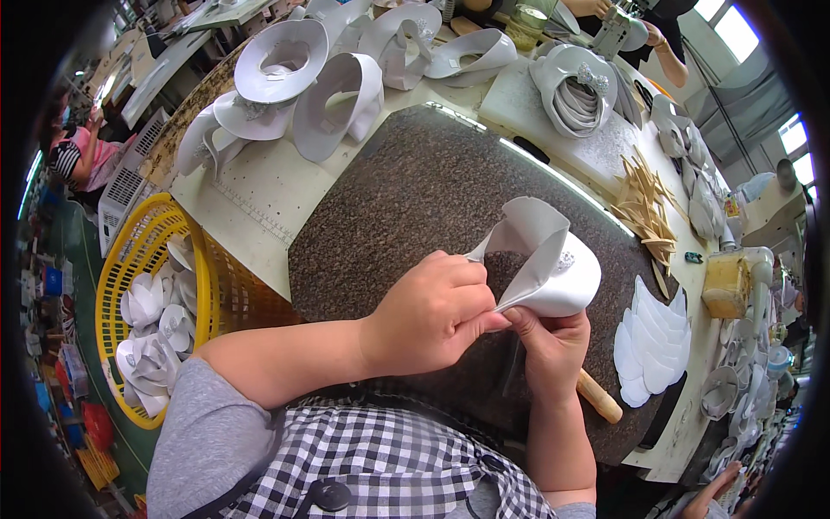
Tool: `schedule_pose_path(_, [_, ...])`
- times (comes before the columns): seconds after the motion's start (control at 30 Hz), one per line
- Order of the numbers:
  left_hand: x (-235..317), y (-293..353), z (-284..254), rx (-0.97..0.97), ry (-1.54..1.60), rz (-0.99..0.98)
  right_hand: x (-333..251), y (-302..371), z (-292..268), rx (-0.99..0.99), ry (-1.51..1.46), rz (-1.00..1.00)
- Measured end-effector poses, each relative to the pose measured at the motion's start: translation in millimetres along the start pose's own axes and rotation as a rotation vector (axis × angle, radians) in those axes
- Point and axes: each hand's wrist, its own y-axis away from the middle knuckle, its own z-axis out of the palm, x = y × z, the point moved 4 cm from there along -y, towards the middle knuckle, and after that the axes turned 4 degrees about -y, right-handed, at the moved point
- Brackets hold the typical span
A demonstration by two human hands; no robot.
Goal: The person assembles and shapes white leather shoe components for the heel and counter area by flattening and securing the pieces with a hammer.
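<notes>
A white shoe upper (575, 275) with a glittering ornament is held above the right-hand part of the dark speckled slab (380, 216); whether any of it touches the slab cannot be told. The left hand's (441, 303) grip is pinched on the upper's near edge, its curled fingers covering the exact contact. The right hand's (552, 339) grip is clamped on the upper beside it, thumb in sight, most of the fingers hidden behind the piece.

A wooden handle (598, 395) lies on the slab's near right part; its other end disappears behind the right wrist, so the tool's kind is unclear. The slab's near edge is partly covered by the forearms and the checked apron (372, 450). On the slab's right side, overlapping white flat pieces (653, 342) hide much of one another.

Beyond the slab's far left edge, more shoe uppers (281, 60) crowd the tabletop (242, 203), the farthest cut off by the frame. Wooden sticks (647, 212) form a tangled heap at the slab's far right edge. Left of the slab, a yellow basket (206, 298) holds jumbled white pieces (156, 333), the lower ones out of sight.
</notes>
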Motion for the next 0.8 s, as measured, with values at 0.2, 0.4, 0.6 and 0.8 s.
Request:
schedule_pose_path(0.2, [2.1,-30.5,-15.1,0.208,0.239,-0.204,-6.9,-5.9,-1.5,-0.058,-0.124,-0.108])
schedule_pose_path(0.4, [10.0,-59.2,1.9,-0.039,1.005,-0.454,-5.1,-3.7,-10.9,0.051,0.013,-0.032])
schedule_pose_path(0.6, [-1.3,-94.3,-12.7,-0.185,0.317,-0.248,-8.1,-1.7,-21.5,0.074,-0.047,-0.014])
schedule_pose_path(0.8, [-5.0,-108.4,5.9,-0.748,0.259,-0.213,-14.1,-1.4,-21.9,0.046,-0.251,-0.070])
